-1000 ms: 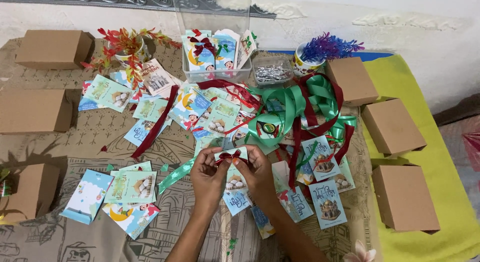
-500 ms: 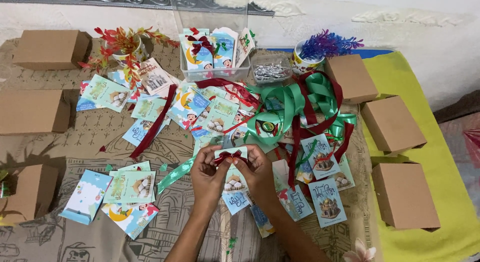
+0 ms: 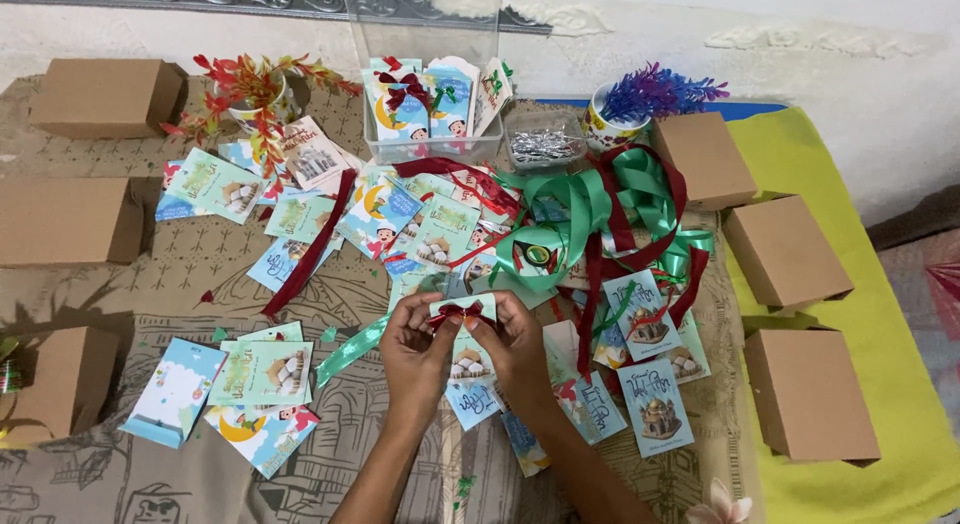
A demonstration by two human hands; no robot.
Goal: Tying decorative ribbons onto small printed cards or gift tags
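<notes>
our fingertips pinch a small red ribbon bow (image 3: 458, 312) at the top edge of a pale green card (image 3: 464, 334), the left hand (image 3: 420, 346) and right hand (image 3: 518, 346) closed on it from either side, low in the middle of the patterned cloth (image 3: 150, 284). around our hands we see scattered cards (image 3: 262, 372) and a tangle of green and dark red ribbon (image 3: 600, 209). farther out stand a clear plastic box (image 3: 432, 134) of finished cards and brown cardboard boxes (image 3: 808, 392) along both edges.
</notes>
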